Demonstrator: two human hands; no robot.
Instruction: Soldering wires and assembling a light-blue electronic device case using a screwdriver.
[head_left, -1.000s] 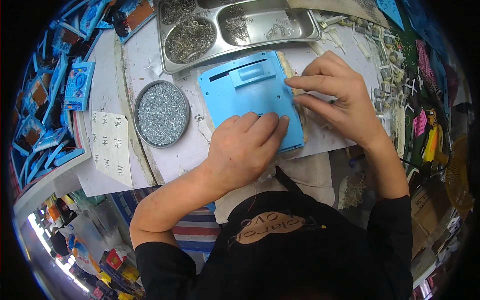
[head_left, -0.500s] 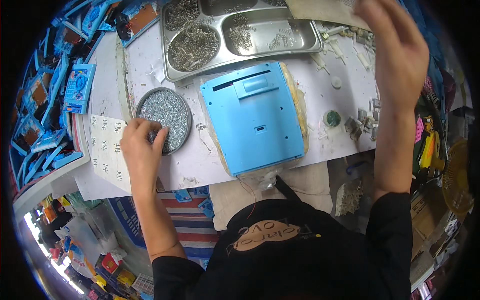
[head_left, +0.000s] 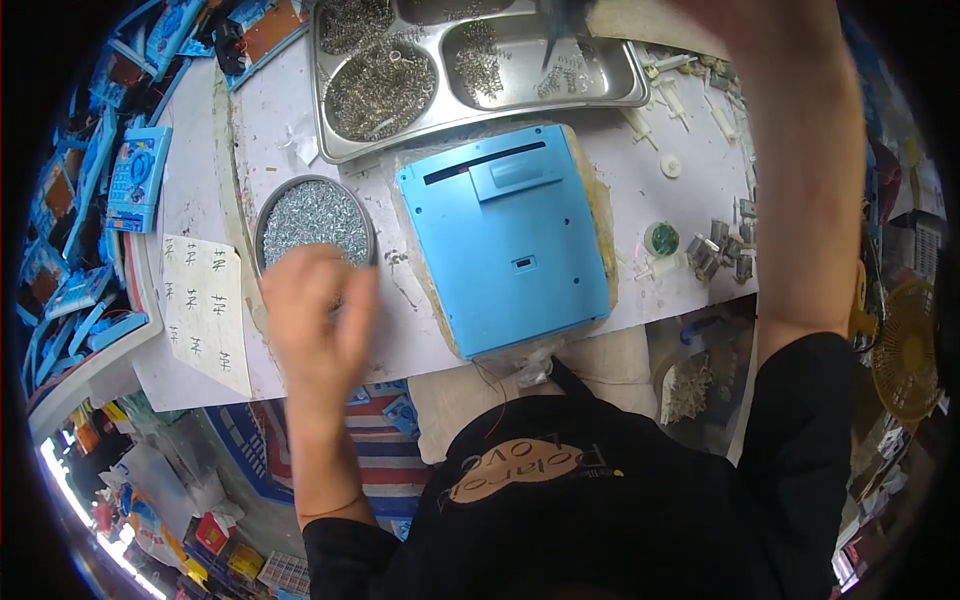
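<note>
My left hand (head_left: 318, 325), blurred, is over the near edge of the round grey dish (head_left: 372, 228) of small silver screws (head_left: 315, 218); its thumb and fingers look curled, but I cannot tell whether they pinch a screw. My right hand (head_left: 775, 22) is up at the top edge, raised past the steel compartment tray (head_left: 470, 123) with its coil springs (head_left: 380, 90); its fingers are cut off, so I cannot tell what they do. A dark tool (head_left: 565, 18) pokes in over the tray, and whether I grip it is not shown. The blue plastic housing (head_left: 505, 235) lies flat, between the dish and my right forearm, on a plastic-wrapped pad (head_left: 598, 200), slot toward the tray, its small holes facing up. I judge the step to be fetching screws for those holes; the next move calls for a light pinch on one screw and steady aim over a hole.
</note>
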